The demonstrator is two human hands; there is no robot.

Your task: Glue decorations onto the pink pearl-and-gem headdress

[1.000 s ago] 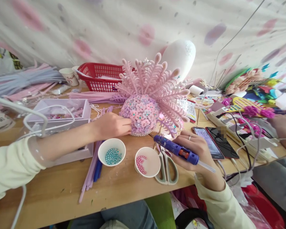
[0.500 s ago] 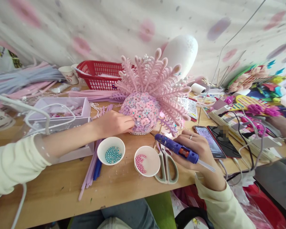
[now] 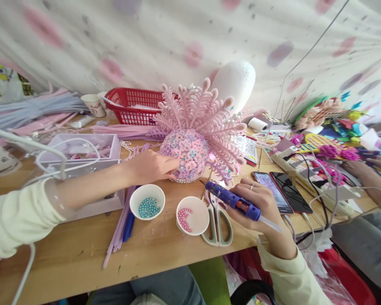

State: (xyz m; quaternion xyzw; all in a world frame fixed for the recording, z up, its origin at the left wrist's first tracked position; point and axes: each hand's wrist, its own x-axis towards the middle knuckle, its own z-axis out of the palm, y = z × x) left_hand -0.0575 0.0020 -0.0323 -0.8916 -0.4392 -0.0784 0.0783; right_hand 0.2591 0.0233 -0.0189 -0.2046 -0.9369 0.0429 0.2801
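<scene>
My left hand (image 3: 154,167) is at the lower left side of a ball covered in pink and lilac flowers (image 3: 189,154), its fingers pinched against the surface. Whatever lies between those fingertips is hidden. From the ball rises a fan of pink fuzzy fronds (image 3: 197,103). My right hand (image 3: 252,199) is wrapped round a blue glue gun (image 3: 231,199), a clear glue stick poking out of its back. The gun's nozzle points at the ball's lower right, a little apart from it. In front stand a cup of teal beads (image 3: 149,207) and a cup of pink beads (image 3: 184,219).
Scissors (image 3: 218,224) lie beside the pink-bead cup. Two phones (image 3: 274,192) and a power strip (image 3: 314,184) with cables are on the right. A red basket (image 3: 131,106) and a white tray (image 3: 82,146) stand behind my left arm. Another person's hand (image 3: 357,169) is at far right.
The whole view has shifted slightly. My left hand stays at the flower ball and my right hand keeps hold of the glue gun. The other person's hands have moved further into view.
</scene>
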